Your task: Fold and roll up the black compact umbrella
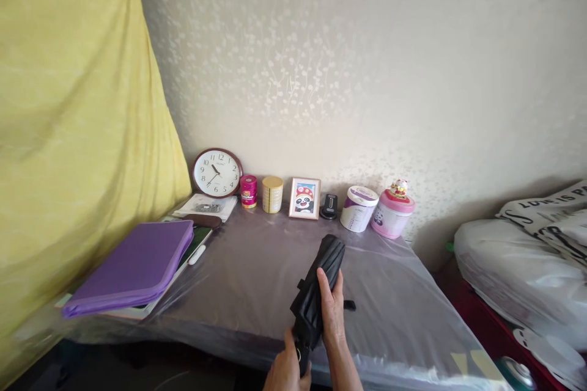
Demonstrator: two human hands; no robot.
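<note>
A folded black umbrella [321,275] is held over the near edge of a table covered in clear plastic sheet [257,275]. My right hand [332,311] is wrapped round the umbrella's canopy from the right side, thumb pointing up along it. My left hand [287,369] grips the handle end at the bottom of the picture. The umbrella's tip points away from me toward the wall, and its small strap sticks out to the right.
A purple zip folder [132,269] lies on papers at the left. Along the wall stand a round clock [217,172], two small tins [261,193], a framed picture [304,198], a white tub [359,208] and a pink container [392,212]. Yellow cloth [68,134] hangs left; white bags [523,275] lie right.
</note>
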